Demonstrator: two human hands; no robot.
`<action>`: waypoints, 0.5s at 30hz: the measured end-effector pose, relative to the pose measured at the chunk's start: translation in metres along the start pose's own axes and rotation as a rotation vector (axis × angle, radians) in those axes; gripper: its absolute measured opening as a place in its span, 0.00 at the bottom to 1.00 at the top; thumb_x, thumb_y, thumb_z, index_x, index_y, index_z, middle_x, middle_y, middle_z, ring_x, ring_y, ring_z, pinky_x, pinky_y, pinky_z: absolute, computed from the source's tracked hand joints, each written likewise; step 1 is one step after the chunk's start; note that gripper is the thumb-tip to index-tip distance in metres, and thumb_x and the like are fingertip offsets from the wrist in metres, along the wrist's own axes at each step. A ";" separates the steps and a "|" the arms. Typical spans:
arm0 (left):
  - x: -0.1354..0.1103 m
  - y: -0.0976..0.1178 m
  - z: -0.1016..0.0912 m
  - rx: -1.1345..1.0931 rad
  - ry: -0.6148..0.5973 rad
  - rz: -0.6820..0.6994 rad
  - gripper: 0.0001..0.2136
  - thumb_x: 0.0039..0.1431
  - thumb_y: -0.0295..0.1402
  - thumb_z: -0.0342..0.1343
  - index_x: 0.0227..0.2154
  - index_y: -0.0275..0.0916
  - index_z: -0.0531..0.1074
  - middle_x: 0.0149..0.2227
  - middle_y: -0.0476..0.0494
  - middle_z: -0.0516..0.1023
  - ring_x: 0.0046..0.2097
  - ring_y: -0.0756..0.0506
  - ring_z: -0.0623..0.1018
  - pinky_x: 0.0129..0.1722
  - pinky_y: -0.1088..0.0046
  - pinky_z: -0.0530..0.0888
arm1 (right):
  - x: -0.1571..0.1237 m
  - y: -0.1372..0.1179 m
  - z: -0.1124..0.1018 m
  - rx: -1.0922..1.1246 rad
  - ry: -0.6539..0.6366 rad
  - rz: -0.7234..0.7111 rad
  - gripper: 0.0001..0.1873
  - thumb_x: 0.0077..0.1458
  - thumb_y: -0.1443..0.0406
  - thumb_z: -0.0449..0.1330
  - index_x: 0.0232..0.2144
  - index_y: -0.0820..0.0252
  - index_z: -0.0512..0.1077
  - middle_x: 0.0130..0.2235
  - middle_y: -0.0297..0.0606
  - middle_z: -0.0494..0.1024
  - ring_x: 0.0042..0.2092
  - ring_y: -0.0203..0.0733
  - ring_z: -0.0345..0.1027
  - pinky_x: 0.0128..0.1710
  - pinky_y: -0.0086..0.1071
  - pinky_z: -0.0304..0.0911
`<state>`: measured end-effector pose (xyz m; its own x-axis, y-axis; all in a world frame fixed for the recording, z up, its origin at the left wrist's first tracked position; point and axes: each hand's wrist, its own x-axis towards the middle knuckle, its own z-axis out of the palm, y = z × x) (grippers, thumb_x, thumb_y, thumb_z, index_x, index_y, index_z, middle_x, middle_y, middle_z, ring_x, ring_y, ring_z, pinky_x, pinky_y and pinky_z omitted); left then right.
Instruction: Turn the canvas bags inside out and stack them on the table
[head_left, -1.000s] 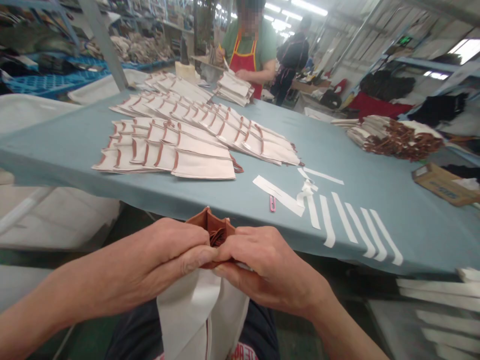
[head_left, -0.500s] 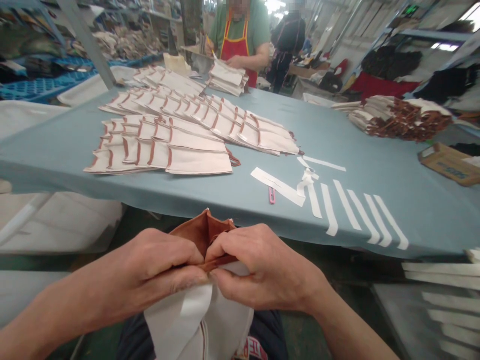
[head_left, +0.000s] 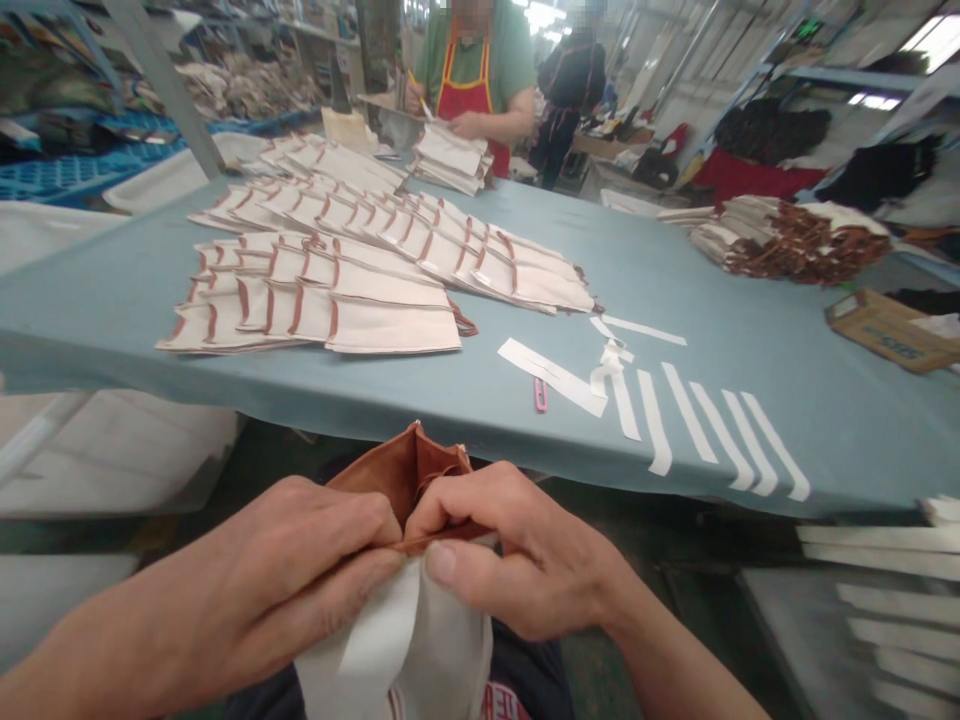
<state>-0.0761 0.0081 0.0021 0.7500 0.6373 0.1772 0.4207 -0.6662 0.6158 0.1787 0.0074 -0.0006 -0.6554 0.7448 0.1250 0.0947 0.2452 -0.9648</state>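
Observation:
A cream fabric bag [head_left: 450,640] with a brown lining hangs upright over my lap, its open mouth facing the table. My left hand [head_left: 322,560] pinches the brown-trimmed rim from the left. From the right, my right hand [head_left: 510,550] grips the same rim, thumb outside and fingers tucked inside the mouth. Both sets of fingertips nearly meet at the rim's middle. A white strip [head_left: 382,625] hangs down the outside of the bag from under the fingers. Part of the rim and the strip's upper end are hidden by my hands.
On the blue-green table [head_left: 360,395] lie rows of cream bags [head_left: 397,310], a pink cutter [head_left: 541,394] and several white strips [head_left: 686,410]. A bundle of bags [head_left: 795,240] and a cardboard box [head_left: 892,330] sit at right. Across the table stands a person in a red apron [head_left: 465,75].
My right thumb has shifted up onto the rim, and my left hand has tilted slightly. Both hands still hold the bag. The view has moved a little.

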 end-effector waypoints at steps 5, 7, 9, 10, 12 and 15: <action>0.004 -0.009 0.016 -0.328 0.012 -0.039 0.16 0.73 0.29 0.51 0.27 0.43 0.58 0.24 0.60 0.52 0.23 0.53 0.57 0.23 0.75 0.56 | 0.004 0.014 0.013 0.273 0.018 0.097 0.15 0.65 0.56 0.63 0.30 0.59 0.72 0.24 0.26 0.66 0.24 0.30 0.52 0.22 0.24 0.50; 0.004 -0.009 0.022 -0.449 0.030 -0.085 0.17 0.72 0.31 0.52 0.26 0.43 0.55 0.24 0.60 0.49 0.24 0.53 0.54 0.23 0.75 0.54 | 0.006 0.017 0.018 0.327 0.030 0.090 0.22 0.66 0.51 0.66 0.28 0.58 0.70 0.23 0.25 0.63 0.24 0.30 0.51 0.22 0.24 0.50; 0.001 -0.006 0.029 -0.538 0.088 -0.153 0.20 0.72 0.35 0.55 0.25 0.43 0.54 0.24 0.59 0.49 0.24 0.52 0.54 0.24 0.74 0.54 | 0.008 0.019 0.025 0.381 0.039 0.083 0.26 0.64 0.47 0.70 0.26 0.58 0.68 0.22 0.24 0.61 0.24 0.29 0.50 0.22 0.24 0.51; -0.001 -0.004 0.033 -0.607 0.118 -0.190 0.22 0.72 0.40 0.56 0.24 0.43 0.55 0.24 0.59 0.50 0.25 0.52 0.54 0.24 0.74 0.54 | 0.008 0.021 0.029 0.417 0.047 0.076 0.27 0.63 0.47 0.72 0.25 0.57 0.67 0.22 0.23 0.60 0.24 0.29 0.49 0.22 0.24 0.50; -0.005 0.002 0.042 -0.814 0.153 -0.268 0.28 0.72 0.51 0.59 0.23 0.43 0.55 0.23 0.58 0.51 0.24 0.52 0.54 0.23 0.74 0.54 | 0.006 0.024 0.037 0.500 0.077 0.058 0.28 0.60 0.46 0.74 0.25 0.57 0.67 0.22 0.23 0.60 0.23 0.29 0.48 0.21 0.25 0.49; -0.008 0.008 0.055 -1.071 0.163 -0.328 0.34 0.65 0.66 0.60 0.22 0.44 0.55 0.21 0.59 0.52 0.22 0.53 0.53 0.20 0.75 0.54 | 0.002 0.028 0.048 0.569 0.156 0.037 0.28 0.60 0.46 0.74 0.26 0.58 0.69 0.22 0.25 0.62 0.22 0.29 0.49 0.20 0.26 0.48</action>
<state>-0.0504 -0.0237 -0.0368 0.5756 0.8152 -0.0641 -0.1275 0.1669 0.9777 0.1446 -0.0142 -0.0386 -0.5376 0.8394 0.0796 -0.3297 -0.1224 -0.9361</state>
